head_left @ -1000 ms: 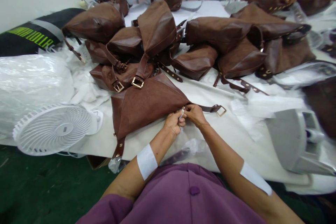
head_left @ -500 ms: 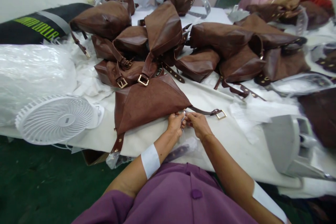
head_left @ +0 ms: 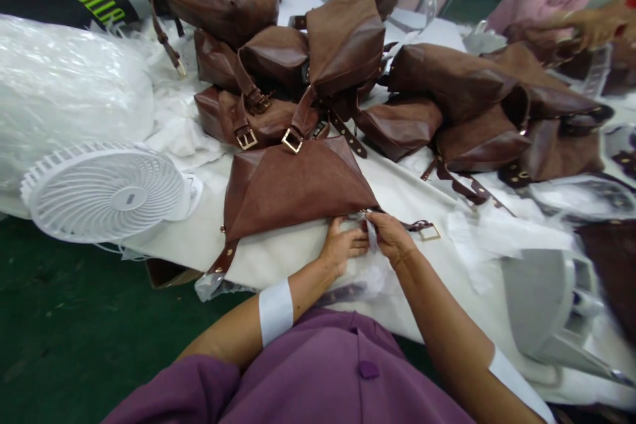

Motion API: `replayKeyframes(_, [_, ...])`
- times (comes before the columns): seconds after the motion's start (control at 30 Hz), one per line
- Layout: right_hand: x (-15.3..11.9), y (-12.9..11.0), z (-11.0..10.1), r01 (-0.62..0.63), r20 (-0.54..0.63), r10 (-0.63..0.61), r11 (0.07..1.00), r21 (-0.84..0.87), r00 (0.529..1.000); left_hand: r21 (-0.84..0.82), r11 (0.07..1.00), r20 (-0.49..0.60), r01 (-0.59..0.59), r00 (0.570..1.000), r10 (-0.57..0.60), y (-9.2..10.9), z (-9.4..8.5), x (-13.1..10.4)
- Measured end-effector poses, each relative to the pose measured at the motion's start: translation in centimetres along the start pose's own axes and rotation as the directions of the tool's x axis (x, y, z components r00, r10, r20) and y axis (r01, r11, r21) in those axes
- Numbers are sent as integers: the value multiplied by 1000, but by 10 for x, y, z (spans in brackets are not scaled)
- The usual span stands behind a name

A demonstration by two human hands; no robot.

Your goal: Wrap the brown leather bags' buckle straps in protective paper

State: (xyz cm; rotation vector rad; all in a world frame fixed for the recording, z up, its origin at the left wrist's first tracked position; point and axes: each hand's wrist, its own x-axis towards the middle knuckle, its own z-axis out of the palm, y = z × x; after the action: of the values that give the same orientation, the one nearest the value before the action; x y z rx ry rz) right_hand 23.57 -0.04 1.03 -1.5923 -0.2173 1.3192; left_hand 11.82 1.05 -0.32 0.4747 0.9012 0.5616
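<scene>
A brown handbag (head_left: 298, 189) with suede-look and smooth panels lies on the white-covered table in front of me. At its right near corner, my right hand (head_left: 395, 238) is pinched closed on a thin translucent plastic strip (head_left: 372, 237), which hangs down from the fingertips. Just left of it my left hand (head_left: 342, 245) is open, its fingers stretched toward the strip below the bag's near edge. A strap with a gold buckle (head_left: 430, 232) runs out past my right hand. Another strap end (head_left: 218, 268), partly in clear plastic, hangs at the bag's left. My right fingers hide the bag's corner.
More brown handbags (head_left: 342, 40) are piled behind this one. A white fan (head_left: 114, 195) stands at the left beside plastic wrapping (head_left: 74, 79). At the right are white tissue (head_left: 517, 232) and a grey dispenser-like object (head_left: 539, 298). Across the table, another person's hand (head_left: 593, 26) works on a bag.
My left hand has let go at the bag's corner and opened, its fingers now stretched out. My right hand stays pinched there, and the translucent strip now shows between the hands. The view has shifted.
</scene>
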Motion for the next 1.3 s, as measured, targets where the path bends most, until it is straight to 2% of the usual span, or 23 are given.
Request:
replayKeyframes(0.07, [2, -5, -8, -5, 83, 13, 996, -92, 996, -22, 998, 6, 54, 999, -54, 4, -8, -4])
replayKeyframes(0.17, [5, -12, -19, -42, 195, 71, 987, -152, 978, -32, 998, 13, 63, 998, -63, 11, -14, -1])
replayKeyframes(0.27, [6, -17, -22, -67, 267, 102, 988, -137, 958, 25, 996, 133, 86, 987, -88, 18, -14, 9])
replayKeyframes(0.37, [5, -21, -22, -88, 313, 124, 988, -127, 941, 123, 986, 291, 113, 946, -145, 23, -13, 20])
replayKeyframes(0.43, [5, -23, -22, -98, 335, 137, 986, -131, 932, 173, 980, 325, 101, 933, -154, 24, -14, 23])
replayKeyframes(0.67, [11, -21, -29, -92, 360, 155, 978, -185, 920, 264, 964, 265, 35, 958, -108, 20, -25, 22])
replayKeyframes(0.83, [14, -17, -32, -79, 375, 139, 982, -171, 917, 147, 989, 268, 29, 961, -68, 20, -29, 18])
replayKeyframes(1.0, [15, -13, -34, -71, 437, 103, 994, -89, 894, -3, 1000, 182, -5, 983, 6, 19, -22, 15])
replayKeyframes(1.1, [13, -11, -34, 5, 416, 51, 991, -132, 908, -36, 999, 136, -5, 991, 10, 22, -16, 12])
replayKeyframes(1.23, [8, -7, -32, 147, 338, -30, 934, -325, 941, -9, 999, 77, -45, 996, 46, 27, -10, 7])
replayKeyframes(1.3, [5, -4, -30, 192, 292, -85, 911, -364, 953, 24, 999, 51, -48, 998, 47, 28, -9, 5])
